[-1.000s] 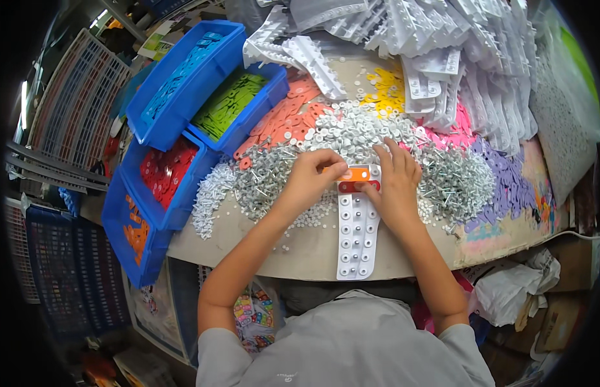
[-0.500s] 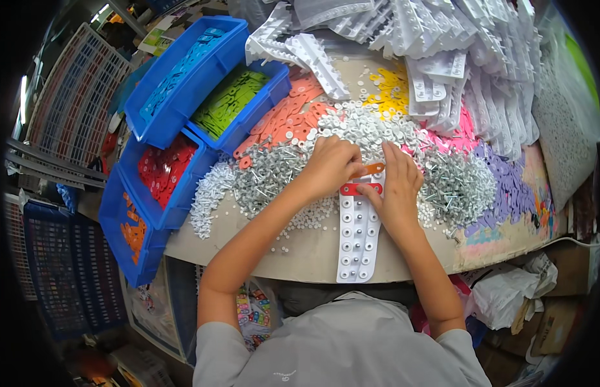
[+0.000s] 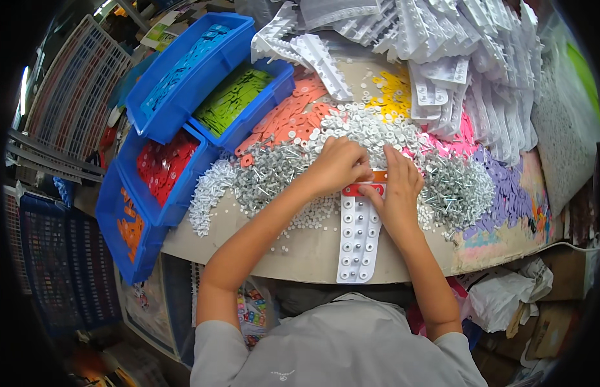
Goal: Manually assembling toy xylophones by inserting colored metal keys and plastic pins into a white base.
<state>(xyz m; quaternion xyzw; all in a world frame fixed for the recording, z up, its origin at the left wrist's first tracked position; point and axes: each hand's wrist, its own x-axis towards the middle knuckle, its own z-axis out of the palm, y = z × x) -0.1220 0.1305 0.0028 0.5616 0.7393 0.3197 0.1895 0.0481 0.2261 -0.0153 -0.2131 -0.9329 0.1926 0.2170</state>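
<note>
A single wide fisheye view looks steeply down from the person's head, at close range. The person's grey-shirted shoulders fill the bottom edge, and both forearms reach up from there to the middle of the picture, where the left hand [image 3: 339, 166] and right hand [image 3: 398, 187] meet. The desk [image 3: 300, 255] spans the centre, its front edge bending with the lens. Blue bins [image 3: 184, 77] sit at upper left, stacked white plastic trays [image 3: 455, 58] at upper right. The corners fall dark. The picture's left is the person's left.
</note>
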